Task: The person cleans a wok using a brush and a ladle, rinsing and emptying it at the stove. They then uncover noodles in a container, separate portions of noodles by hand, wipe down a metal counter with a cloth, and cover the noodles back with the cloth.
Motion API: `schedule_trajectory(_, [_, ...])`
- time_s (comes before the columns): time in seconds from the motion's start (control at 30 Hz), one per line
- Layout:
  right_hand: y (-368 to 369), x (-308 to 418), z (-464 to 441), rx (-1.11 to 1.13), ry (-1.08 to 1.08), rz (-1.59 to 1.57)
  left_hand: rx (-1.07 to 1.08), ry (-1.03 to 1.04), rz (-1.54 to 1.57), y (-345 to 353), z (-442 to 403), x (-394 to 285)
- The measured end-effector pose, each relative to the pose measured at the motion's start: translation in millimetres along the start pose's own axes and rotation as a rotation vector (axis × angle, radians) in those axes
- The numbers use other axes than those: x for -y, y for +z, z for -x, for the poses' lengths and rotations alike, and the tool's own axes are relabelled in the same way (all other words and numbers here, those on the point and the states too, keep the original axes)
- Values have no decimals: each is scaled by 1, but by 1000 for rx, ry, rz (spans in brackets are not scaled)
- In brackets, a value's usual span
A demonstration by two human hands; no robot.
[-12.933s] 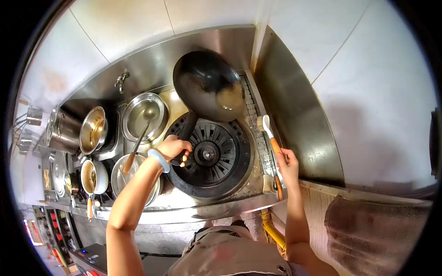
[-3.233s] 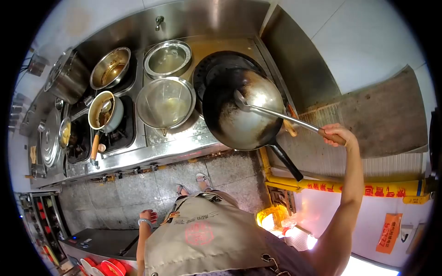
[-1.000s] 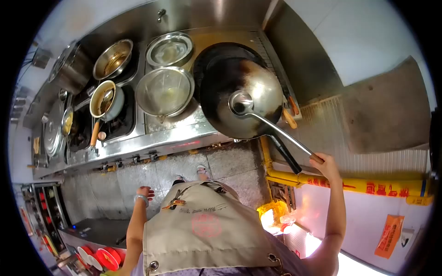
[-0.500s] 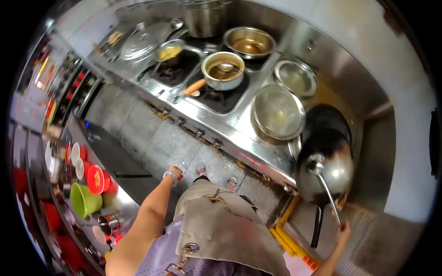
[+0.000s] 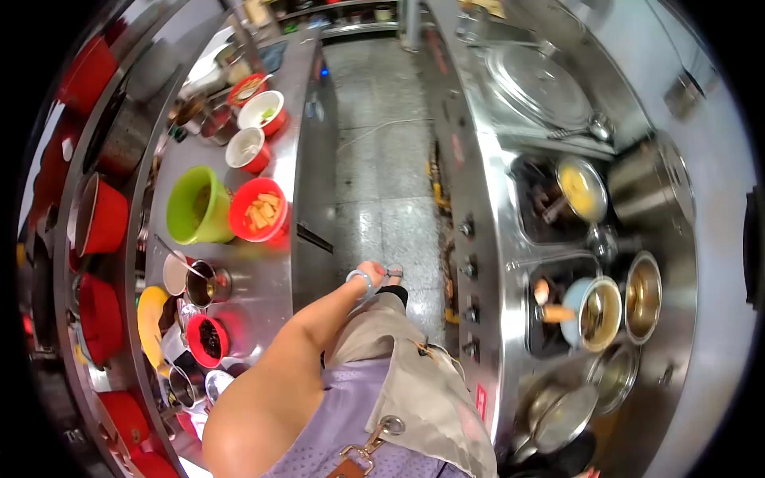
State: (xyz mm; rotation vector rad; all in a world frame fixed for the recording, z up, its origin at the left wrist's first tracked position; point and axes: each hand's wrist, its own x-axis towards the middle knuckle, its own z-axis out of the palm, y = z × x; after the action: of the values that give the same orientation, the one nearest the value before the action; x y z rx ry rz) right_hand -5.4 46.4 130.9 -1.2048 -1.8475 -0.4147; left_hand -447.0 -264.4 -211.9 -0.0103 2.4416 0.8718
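My left hand [image 5: 370,273], with a pale bracelet [image 5: 362,280] at the wrist, hangs over the aisle in front of my apron [image 5: 422,398]. Its fingers are curled closed, and nothing shows in them. The nearest surface is the steel counter [image 5: 275,275] on the left. On it are a red bowl [image 5: 259,209] of yellowish pieces, a lime-green tub [image 5: 198,205] and a small red bowl [image 5: 208,341] of dark food. My right hand is out of view; the dark wok [image 5: 562,460] is only partly visible at the bottom edge.
Along the right runs a stove [image 5: 486,239] with knobs on its front. It bears a light-blue pot [image 5: 591,312] with a wooden handle, a pan [image 5: 582,190] of yellow food, a steel bowl [image 5: 643,297] and a large lid [image 5: 538,84]. Shelves with red containers [image 5: 102,213] stand far left.
My view has swung left, bringing the counter closer and the stove to the right. The wok has slid to the bottom edge. My right hand, earlier on a ladle's handle, has left the view.
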Motion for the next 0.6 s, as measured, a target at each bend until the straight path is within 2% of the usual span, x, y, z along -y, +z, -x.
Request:
schedule_trajectory(0.07, [66,118,-19,298,472,-503,66,-16,80,-33,-30,-17])
schedule_trajectory(0.1, [85,189,-23,301,340,-644,90,-51,186,-40,-47,-17])
schedule_trajectory(0.13, [118,239,-21,346,251,-826,96,-83,300,-49,-71,-21])
schedule_trajectory(0.17, [148,281,-17,428,196,-881,123,-94,366,-67,-86,-35])
schedule_trajectory(0.2, [175,320,-9,549,209,-1005,152,-110,433,-84,-95,-48])
schedule_trajectory(0.23, [192,367,-8,761,207,-1080,102,-131,588,-90,-106,-55])
schedule_trajectory(0.3, [234,441,-1,985,135,-1194,38,-149,764,-112,-134,-75])
schedule_trajectory(0.4, [309,532,3,1233,-50,-1225,-27,-169,769,-158,-175,-106])
schedule_trajectory(0.47, [349,591,5,1317,-77,-1291,-63,-166,727,-182,-210,-110])
schedule_trajectory(0.53, [395,656,4,1388,-47,-1333,-90,-181,839,-207,-257,-116])
schedule_trajectory(0.57, [412,688,-3,1430,-129,-1273,-159,-164,895,-212,-280,-115])
schedule_trajectory(0.6, [436,717,-5,1492,-143,-1273,-209,-231,906,-216,-311,-112])
